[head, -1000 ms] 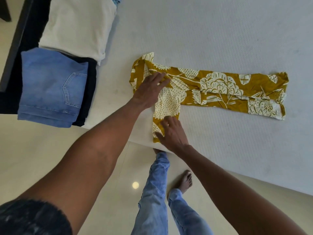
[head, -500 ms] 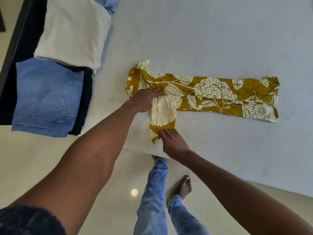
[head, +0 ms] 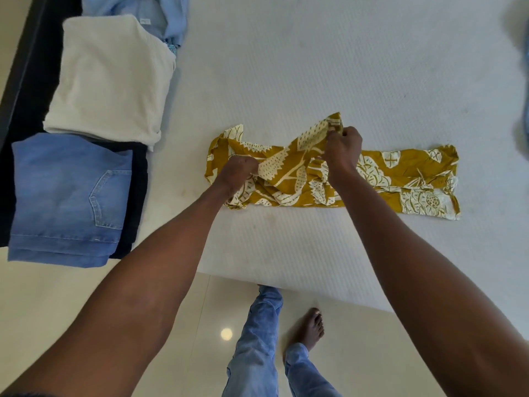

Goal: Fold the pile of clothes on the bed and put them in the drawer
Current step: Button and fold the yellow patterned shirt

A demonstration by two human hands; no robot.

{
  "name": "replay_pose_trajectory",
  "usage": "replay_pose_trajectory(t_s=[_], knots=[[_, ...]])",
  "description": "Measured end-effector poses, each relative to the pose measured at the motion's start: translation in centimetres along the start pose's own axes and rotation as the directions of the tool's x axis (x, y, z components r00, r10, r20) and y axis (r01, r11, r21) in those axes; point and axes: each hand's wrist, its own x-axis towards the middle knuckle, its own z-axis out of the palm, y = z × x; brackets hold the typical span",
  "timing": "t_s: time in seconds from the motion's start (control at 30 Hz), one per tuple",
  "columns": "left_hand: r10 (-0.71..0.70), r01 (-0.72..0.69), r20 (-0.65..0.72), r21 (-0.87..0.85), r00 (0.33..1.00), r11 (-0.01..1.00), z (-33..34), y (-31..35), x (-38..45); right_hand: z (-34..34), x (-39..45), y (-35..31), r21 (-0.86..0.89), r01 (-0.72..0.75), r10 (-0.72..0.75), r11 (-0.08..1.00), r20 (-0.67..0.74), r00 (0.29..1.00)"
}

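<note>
Bed (head: 343, 67) surface is a white textured mattress; a glossy cream tiled floor (head: 372, 353) lies below its near edge. A mustard floral garment (head: 400, 173) lies flat across the mattress, running from beneath both hands out to the right of the right hand. Left hand (head: 239, 171) grips bunched fabric at the garment's left end, fingers curled round it. Right hand (head: 342, 146) pinches a fold of the same garment and holds it raised off the mattress, further out than the left hand. Both forearms reach forward over the bed edge, apart. Left of the left hand lie folded blue jeans (head: 68, 196) and a folded cream top (head: 111, 75).
</note>
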Motion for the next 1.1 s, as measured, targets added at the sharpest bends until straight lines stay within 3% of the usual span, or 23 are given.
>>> replay_pose_trajectory(t_s=[0.13,0.27,0.37,0.5,0.57,0.63,0.7,0.77,0.83,0.9,1.1], knots=[[0.019,0.010,-0.131,0.215,0.991,0.977,0.8,0.0,0.7,-1.0,1.4,2.2,-0.298,-0.036,0.014,0.954,-0.073,0.997],[0.217,-0.094,-0.202,0.488,0.955,0.868,2.1,0.6,1.6,-1.5,1.6,4.7,-0.458,-0.106,0.052,0.882,-0.131,0.990],[0.315,-0.154,-0.093,0.721,0.945,0.676,2.8,0.7,2.6,-1.8,1.8,6.6,-0.561,-0.086,0.012,0.823,-0.135,0.991],[0.316,-0.172,0.000,0.839,0.949,0.515,3.3,0.4,3.3,-1.9,2.1,9.0,-0.633,-0.085,-0.015,0.769,-0.152,0.988],[0.459,-0.181,-0.053,0.874,0.887,0.451,3.9,0.3,2.6,-1.9,2.2,9.6,-0.666,-0.081,-0.076,0.741,-0.202,0.976],[0.674,-0.315,-0.033,0.866,0.738,0.388,5.3,0.4,1.7,-2.0,1.8,9.6,-0.690,0.039,-0.231,0.723,-0.187,0.955],[0.741,-0.493,0.132,0.819,0.659,0.293,7.4,0.1,0.9,-1.9,0.8,9.9,-0.708,0.305,-0.381,0.637,0.054,0.923],[0.623,-0.531,0.297,0.816,0.724,0.228,9.5,-0.8,0.3,-1.7,-0.1,11.1,-0.691,0.528,-0.411,0.494,0.350,0.842],[0.427,-0.429,0.319,0.883,0.846,0.190,10.3,-2.5,0.0,-2.2,0.1,12.2,-0.704,0.558,-0.303,0.439,0.469,0.830],[0.301,-0.324,0.267,0.933,0.915,0.155,9.6,-4.2,0.2,-3.3,1.0,13.2,-0.754,0.513,-0.211,0.411,0.469,0.858],[0.200,-0.324,0.296,0.938,0.934,0.126,8.9,-3.7,0.7,-6.2,2.3,13.9,-0.792,0.492,-0.160,0.361,0.467,0.870]])
